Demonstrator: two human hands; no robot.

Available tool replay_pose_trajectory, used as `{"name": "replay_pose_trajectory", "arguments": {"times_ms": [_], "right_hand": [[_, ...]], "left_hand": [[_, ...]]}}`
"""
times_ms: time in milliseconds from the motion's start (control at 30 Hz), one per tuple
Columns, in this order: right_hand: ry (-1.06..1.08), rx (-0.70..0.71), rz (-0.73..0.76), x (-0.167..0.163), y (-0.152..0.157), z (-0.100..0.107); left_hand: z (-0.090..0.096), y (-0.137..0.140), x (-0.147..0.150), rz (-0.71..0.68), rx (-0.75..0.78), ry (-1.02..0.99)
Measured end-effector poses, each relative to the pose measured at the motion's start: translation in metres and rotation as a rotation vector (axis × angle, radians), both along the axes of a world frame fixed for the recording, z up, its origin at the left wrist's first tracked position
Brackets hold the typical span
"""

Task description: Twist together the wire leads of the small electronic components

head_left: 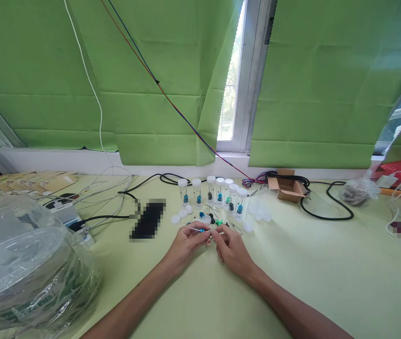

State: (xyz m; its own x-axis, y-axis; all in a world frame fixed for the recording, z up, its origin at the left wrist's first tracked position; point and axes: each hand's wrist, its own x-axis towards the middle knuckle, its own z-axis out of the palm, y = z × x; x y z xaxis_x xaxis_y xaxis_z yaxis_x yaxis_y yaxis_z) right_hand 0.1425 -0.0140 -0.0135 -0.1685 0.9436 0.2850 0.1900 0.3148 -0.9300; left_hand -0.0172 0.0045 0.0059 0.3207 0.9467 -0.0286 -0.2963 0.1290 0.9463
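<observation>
Between the thumb and fingers of my left hand (188,244) is a small blue part (202,230) with a thin metal pin (191,228) sticking out to the left. My right hand (234,248) meets it from the other side, its thumb and fingertips pinched together beside the blue part. Whatever lies in that pinch is too small to make out. Just beyond both hands lie loose green pieces (219,222), dark and blue pieces, and thin metal pins (236,228). Several capped clear tubes (197,194) stand behind these, holding blue, green or dark parts.
White caps (175,219) lie left of the loose pieces, and clear tubes (255,207) to their right. An open cardboard box (288,188) and black cable (349,215) are farther right. A plastic-wrapped reel (27,268) fills the near left; a blurred black object (148,219) lies closer in.
</observation>
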Motion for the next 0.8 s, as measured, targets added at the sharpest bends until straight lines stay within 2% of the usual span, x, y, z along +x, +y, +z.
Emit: {"name": "replay_pose_trajectory", "arguments": {"times_ms": [300,600,800], "right_hand": [[-0.055,0.034,-0.038,-0.0009,0.0011,-0.0006],[0.009,-0.029,-0.037,-0.0009,0.0013,0.0],[-0.004,-0.017,-0.005,-0.0007,-0.0006,-0.0008]], "left_hand": [[0.005,-0.0028,0.0029,-0.068,0.05,0.021],[0.0012,0.0006,0.0004,0.04,-0.017,-0.036],[0.0006,0.0015,-0.0002,0.05,-0.019,-0.047]]}}
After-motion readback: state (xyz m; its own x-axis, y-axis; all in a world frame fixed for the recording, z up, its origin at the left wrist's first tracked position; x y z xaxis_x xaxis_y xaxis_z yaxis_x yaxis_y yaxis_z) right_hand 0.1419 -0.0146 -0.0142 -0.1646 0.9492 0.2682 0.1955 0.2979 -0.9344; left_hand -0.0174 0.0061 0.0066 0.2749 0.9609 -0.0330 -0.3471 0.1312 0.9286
